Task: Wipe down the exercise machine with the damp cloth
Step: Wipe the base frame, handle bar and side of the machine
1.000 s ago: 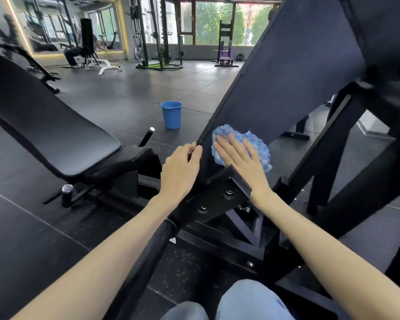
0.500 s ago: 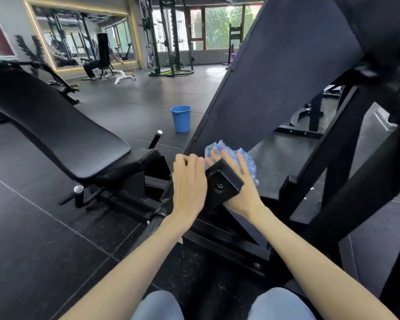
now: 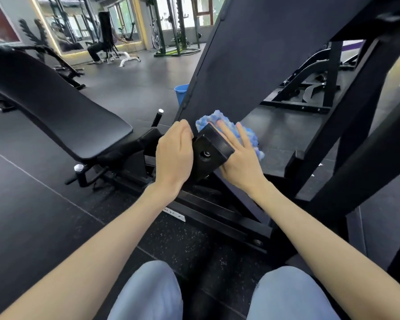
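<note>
Pressing against the bottom of the slanted black pad point(image 3: 252, 65), the blue cloth point(image 3: 219, 122) sits at the lowest corner of the machine's big panel, just above a black bracket point(image 3: 211, 153) with a bolt in its face. The right hand point(image 3: 239, 155) lies flat on the cloth, its fingers point(image 3: 245, 137) straight and slightly spread, pushing the cloth onto the pad rather than gripping it; part of the hand is hidden behind the bracket. The left hand point(image 3: 174, 153) rests at the pad's left edge beside the bracket; it seems to steady the frame, though whether its fingers curl round the edge I cannot tell.

As a judgement, wiping is under way on this panel's lower end. No wet streaks show, so how much of the pad is done is unclear. The bracket, the frame bars point(image 3: 356, 139) to the right and the seat point(image 3: 62, 116) to the left look yet to be wiped. A blue bucket point(image 3: 180, 93) stands on the floor behind the pad.
</note>
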`<state>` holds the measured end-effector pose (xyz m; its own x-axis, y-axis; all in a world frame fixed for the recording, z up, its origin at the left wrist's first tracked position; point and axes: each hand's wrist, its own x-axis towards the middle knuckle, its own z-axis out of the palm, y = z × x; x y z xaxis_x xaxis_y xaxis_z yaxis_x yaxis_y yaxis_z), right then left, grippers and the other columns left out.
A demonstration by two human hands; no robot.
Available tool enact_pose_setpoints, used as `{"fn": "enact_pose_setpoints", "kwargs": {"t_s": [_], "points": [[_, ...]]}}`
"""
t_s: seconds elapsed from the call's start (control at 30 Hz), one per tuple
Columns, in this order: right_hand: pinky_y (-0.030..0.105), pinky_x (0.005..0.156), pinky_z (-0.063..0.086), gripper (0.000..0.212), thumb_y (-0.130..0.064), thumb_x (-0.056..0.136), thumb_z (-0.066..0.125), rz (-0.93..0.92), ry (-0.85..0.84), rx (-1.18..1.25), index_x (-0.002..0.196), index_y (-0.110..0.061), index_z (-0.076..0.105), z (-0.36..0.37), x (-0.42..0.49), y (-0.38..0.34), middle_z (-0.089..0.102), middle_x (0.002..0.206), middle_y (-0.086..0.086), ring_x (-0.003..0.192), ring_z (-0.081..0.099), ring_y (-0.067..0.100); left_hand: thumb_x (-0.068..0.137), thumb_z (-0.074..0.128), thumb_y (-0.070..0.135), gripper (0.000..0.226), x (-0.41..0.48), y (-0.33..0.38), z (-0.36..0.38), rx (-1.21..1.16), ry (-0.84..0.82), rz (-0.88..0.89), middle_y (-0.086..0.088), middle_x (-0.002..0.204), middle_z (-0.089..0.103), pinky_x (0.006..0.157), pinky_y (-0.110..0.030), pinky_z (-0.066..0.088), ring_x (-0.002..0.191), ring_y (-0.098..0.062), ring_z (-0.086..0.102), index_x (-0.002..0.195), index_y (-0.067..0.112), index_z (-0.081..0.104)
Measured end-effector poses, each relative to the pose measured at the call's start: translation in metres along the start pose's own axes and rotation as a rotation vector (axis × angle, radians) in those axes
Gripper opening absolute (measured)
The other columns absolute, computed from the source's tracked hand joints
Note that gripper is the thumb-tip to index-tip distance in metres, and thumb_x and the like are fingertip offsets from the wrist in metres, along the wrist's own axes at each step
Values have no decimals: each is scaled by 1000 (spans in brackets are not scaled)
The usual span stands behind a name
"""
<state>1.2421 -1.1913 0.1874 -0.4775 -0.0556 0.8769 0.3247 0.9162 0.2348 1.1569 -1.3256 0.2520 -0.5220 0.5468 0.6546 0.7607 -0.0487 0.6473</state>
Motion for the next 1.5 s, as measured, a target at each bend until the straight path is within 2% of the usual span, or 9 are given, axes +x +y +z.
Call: {"fn": "enact_pose_setpoints", "kwargs": {"t_s": [0.27, 0.47, 0.67, 0.73, 0.83, 1.0, 1.2, 1.33, 1.5], "points": [[45, 110, 31, 38, -15, 92, 38, -268, -58, -153, 117, -11, 66, 15, 10, 7, 64, 122, 9, 125, 44, 25, 89, 29, 19, 34, 6, 8, -5, 219, -38, 117, 12, 52, 39, 56, -31, 23, 52, -12, 32, 57, 30, 24], [43, 113, 22, 48, -15, 86, 54, 35, 72, -113, 133, -13, 49, 24, 2, -11, 49, 141, 12, 134, 38, 25, 83, 26, 25, 24, 6, 5, -2, 239, 51, 105, 0, 55, 25, 57, -36, 24, 57, -20, 24, 59, 27, 22], [30, 72, 33, 38, 7, 81, 40, -280, -63, -46, 66, -10, 70, 26, -1, -25, 67, 69, 5, 73, 59, 22, 85, 30, 17, 31, 4, 4, 0, 221, 82, 103, 1, 52, 26, 57, -35, 23, 56, -19, 22, 58, 28, 20], [31, 80, 34, 54, 6, 90, 20, -268, 8, -70, 76, -8, 70, 29, 0, -18, 68, 79, 7, 83, 58, 24, 84, 30, 20, 30, 4, 4, 1, 203, 82, 100, 1, 52, 26, 56, -35, 22, 55, -19, 23, 57, 26, 21], [39, 104, 31, 37, 7, 81, 41, -96, 70, -84, 114, -5, 53, 43, -6, -25, 57, 112, 14, 109, 43, 30, 84, 32, 17, 31, 5, 5, 1, 201, 90, 94, 0, 53, 22, 55, -36, 21, 56, -20, 22, 57, 25, 20], [37, 87, 33, 28, 2, 70, 50, -105, -20, -35, 87, -9, 70, 45, -12, -43, 69, 83, 7, 92, 41, 26, 83, 33, 12, 32, 7, 4, 1, 184, 75, 102, 0, 54, 20, 54, -38, 20, 56, -19, 20, 56, 24, 20], [47, 116, 20, 46, -3, 83, 54, 103, -7, -147, 127, -18, 60, 35, -13, -29, 56, 135, 6, 132, 40, 22, 81, 31, 11, 31, 6, 6, 0, 225, 71, 97, 2, 52, 18, 55, -34, 18, 54, -16, 18, 56, 24, 19], [38, 108, 25, 49, -25, 58, 83, -222, -307, -145, 106, -25, 73, 43, -39, -56, 69, 110, -5, 112, 60, 17, 82, 30, 11, 32, 5, 8, 0, 216, 67, 92, 1, 53, 17, 56, -35, 18, 56, -17, 16, 56, 26, 18], [39, 110, 26, 33, -8, 85, 47, -222, -158, -56, 105, -17, 72, 38, -35, -35, 69, 109, 1, 112, 59, 21, 82, 28, 13, 30, 5, 7, 0, 250, 64, 104, 1, 54, 17, 56, -35, 17, 56, -16, 17, 57, 25, 17]]}}
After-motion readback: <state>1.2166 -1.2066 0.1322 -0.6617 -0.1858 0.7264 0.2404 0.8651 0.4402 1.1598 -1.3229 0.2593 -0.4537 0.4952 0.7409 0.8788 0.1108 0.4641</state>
